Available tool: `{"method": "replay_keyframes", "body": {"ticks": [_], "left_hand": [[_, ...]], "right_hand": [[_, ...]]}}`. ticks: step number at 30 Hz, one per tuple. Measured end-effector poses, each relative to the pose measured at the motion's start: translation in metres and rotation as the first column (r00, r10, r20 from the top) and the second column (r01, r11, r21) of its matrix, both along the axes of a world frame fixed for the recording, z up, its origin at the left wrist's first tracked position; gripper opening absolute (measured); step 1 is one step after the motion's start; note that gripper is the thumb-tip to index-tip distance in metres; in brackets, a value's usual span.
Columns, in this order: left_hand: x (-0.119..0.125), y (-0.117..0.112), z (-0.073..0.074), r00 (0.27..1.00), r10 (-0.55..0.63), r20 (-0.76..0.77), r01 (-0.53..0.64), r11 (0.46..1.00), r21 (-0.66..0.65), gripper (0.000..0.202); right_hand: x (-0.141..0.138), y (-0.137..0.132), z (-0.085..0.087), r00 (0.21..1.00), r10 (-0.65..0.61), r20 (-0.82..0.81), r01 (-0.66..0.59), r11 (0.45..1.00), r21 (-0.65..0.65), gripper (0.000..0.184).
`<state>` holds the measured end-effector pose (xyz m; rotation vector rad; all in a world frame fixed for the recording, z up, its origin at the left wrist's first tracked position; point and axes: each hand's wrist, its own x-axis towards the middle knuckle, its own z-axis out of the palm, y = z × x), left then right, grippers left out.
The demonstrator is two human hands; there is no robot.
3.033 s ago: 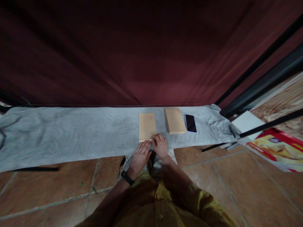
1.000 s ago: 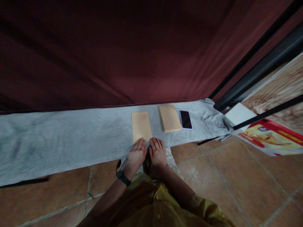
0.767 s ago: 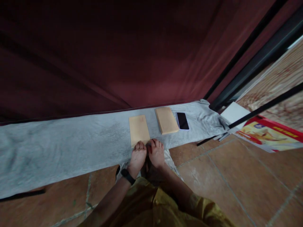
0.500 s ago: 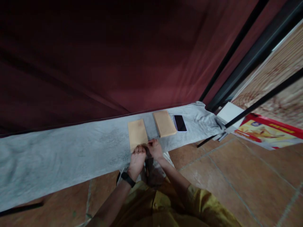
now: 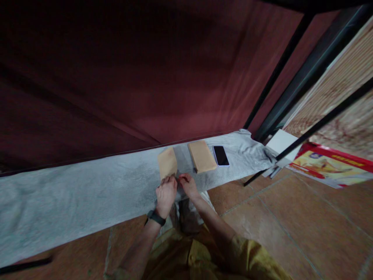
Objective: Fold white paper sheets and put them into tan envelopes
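Observation:
A tan paper envelope (image 5: 167,161) lies on the cloth-covered bench in front of me, its surface curved and its right side bowed. My left hand (image 5: 166,195), with a dark band on the wrist, is closed over its near edge. Just to the right, my right hand (image 5: 189,185) has thumb and fingers pinched together close to the envelope's near right corner. Whatever is between those fingertips is too small to make out. A thicker stack of tan envelopes (image 5: 202,156) rests to the right, apart from both hands.
A phone (image 5: 221,155) with a dark screen lies right of the stack. Grey cloth (image 5: 87,190) covers the narrow bench. A dark red curtain (image 5: 145,77) hangs behind it. At the right are black metal bars (image 5: 276,74) and a red and yellow box (image 5: 329,165).
The envelope has gone from nearly flat to curved and looks narrower. Both hands have shifted slightly left, staying close together at its near edge.

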<state>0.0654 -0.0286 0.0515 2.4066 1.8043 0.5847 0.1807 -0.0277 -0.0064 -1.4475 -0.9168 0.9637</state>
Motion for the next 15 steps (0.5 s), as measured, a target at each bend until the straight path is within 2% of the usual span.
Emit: {"method": "replay_keyframes", "body": {"ticks": [2,3,4,6,7,8,9,10,11,13,15], "left_hand": [[-0.003,0.010,0.015,0.963,0.095,0.253,-0.087,0.995,-0.045,0.022],[-0.006,0.015,0.022,0.893,0.144,0.427,-0.117,0.989,-0.088,0.021],[-0.008,0.020,0.027,0.765,0.196,0.614,-0.125,0.980,-0.156,0.023],[-0.011,0.028,0.030,0.374,0.308,0.875,-0.069,0.950,-0.305,0.024],[-0.011,0.029,0.029,0.170,0.366,0.915,-0.020,0.930,-0.368,0.024],[-0.011,0.028,0.025,0.001,0.418,0.908,0.024,0.908,-0.418,0.026],[-0.009,0.026,0.020,-0.115,0.461,0.880,0.055,0.887,-0.458,0.030],[-0.007,0.022,0.014,-0.187,0.496,0.848,0.071,0.868,-0.492,0.033],[-0.005,0.017,0.007,-0.224,0.521,0.823,0.075,0.852,-0.519,0.035],[0.000,0.007,-0.005,-0.242,0.553,0.797,0.077,0.830,-0.553,0.034],[0.004,-0.001,-0.014,-0.232,0.583,0.779,0.092,0.810,-0.579,0.029]], "right_hand": [[0.003,-0.004,0.000,0.997,-0.002,-0.073,0.000,1.000,-0.028,0.014],[0.003,-0.006,0.001,0.994,-0.001,-0.106,-0.004,0.999,-0.043,0.015],[0.004,-0.009,0.002,0.991,0.002,-0.133,-0.010,0.998,-0.054,0.018],[0.003,-0.014,0.008,0.974,0.025,-0.224,-0.044,0.996,-0.077,0.023],[0.003,-0.017,0.011,0.953,0.045,-0.299,-0.073,0.994,-0.086,0.026],[0.002,-0.019,0.015,0.920,0.066,-0.385,-0.108,0.990,-0.088,0.029],[0.001,-0.021,0.020,0.877,0.086,-0.473,-0.142,0.986,-0.083,0.032],[0.001,-0.023,0.024,0.831,0.103,-0.547,-0.168,0.983,-0.070,0.035],[0.001,-0.024,0.027,0.794,0.111,-0.598,-0.178,0.982,-0.054,0.037],[0.001,-0.024,0.031,0.783,0.092,-0.616,-0.155,0.987,-0.049,0.038],[0.003,-0.022,0.032,0.826,0.036,-0.563,-0.107,0.990,-0.093,0.036]]}}
